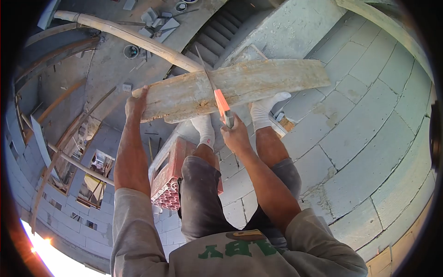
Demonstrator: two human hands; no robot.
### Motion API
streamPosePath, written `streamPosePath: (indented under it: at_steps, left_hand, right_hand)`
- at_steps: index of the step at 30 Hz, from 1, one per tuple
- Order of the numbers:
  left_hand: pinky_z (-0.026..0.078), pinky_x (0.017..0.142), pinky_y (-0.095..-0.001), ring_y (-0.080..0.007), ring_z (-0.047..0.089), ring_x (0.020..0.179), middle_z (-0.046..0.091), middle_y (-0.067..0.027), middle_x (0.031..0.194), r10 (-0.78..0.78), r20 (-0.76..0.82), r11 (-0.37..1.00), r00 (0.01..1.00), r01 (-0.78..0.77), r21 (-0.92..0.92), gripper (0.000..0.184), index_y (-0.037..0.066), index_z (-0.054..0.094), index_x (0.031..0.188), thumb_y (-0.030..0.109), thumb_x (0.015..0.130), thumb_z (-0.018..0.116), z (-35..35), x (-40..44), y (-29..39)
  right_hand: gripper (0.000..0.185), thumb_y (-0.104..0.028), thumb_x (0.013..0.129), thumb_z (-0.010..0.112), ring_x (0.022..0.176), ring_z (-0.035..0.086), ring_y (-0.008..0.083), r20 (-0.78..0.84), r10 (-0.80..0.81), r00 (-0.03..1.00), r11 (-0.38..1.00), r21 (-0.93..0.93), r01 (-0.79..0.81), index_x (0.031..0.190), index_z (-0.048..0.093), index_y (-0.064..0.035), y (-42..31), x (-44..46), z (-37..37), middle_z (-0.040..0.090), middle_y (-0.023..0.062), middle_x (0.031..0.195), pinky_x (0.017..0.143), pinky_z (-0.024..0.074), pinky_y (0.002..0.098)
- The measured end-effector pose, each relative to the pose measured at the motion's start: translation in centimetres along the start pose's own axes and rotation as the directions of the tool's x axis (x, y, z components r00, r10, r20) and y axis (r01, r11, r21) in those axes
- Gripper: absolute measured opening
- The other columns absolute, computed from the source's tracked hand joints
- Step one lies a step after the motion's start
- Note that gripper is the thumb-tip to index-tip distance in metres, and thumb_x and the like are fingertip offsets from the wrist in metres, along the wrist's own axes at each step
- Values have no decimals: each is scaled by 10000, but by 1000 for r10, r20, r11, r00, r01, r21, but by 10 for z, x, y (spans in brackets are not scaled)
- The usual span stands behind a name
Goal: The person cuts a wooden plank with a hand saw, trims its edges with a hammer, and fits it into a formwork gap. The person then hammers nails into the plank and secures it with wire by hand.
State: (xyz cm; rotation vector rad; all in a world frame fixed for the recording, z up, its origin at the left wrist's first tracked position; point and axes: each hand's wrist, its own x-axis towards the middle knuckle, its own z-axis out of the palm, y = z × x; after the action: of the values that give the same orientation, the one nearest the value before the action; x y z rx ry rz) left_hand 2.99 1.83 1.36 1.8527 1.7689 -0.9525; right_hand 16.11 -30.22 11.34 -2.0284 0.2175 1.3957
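Note:
A long, worn wooden plank lies across the view in front of my legs. My left hand grips its left end, fingers closed round the edge. In my right hand is a hand saw with an orange and black handle. The thin blade reaches up across the plank, left of its middle, and its tip sticks out past the far edge. Whether the teeth have cut into the wood I cannot tell. My feet in white socks are close under the plank's near edge.
A red plastic crate stands beside my left leg. A block wall fills the right side. Past the plank are a wooden pole, concrete stairs, a bucket and broken block pieces on a lower floor.

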Motion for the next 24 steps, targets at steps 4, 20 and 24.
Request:
streamPosePath:
  at_steps: [4,20,24]
  left_hand:
    - [456,933,-434,-406,589,1102,614,-308,1122,-23,41,1000,999,23,3,1033,-119,627,1083,833,706,491,-1,-2,-1]
    - [454,922,-447,-400,602,1076,632,-291,1091,-20,-24,992,1000,17,-125,954,-69,643,1087,802,716,523,-8,-15,21]
    - [498,854,-453,-376,641,995,662,-233,1034,206,-69,977,976,-200,75,804,9,554,1161,704,758,592,-7,-2,98]
  right_hand:
    - [320,-42,802,571,717,602,134,2,-131,991,991,-34,131,1121,554,-33,44,-134,-35,602,105,873,650,490,287]
    - [438,-94,759,626,741,623,452,76,-2,997,946,-322,26,1165,474,-25,34,-132,-38,619,227,813,685,506,498]
    - [451,-157,780,617,726,610,463,360,6,933,770,-597,226,1177,465,-4,-53,-96,-111,612,262,780,681,487,523]
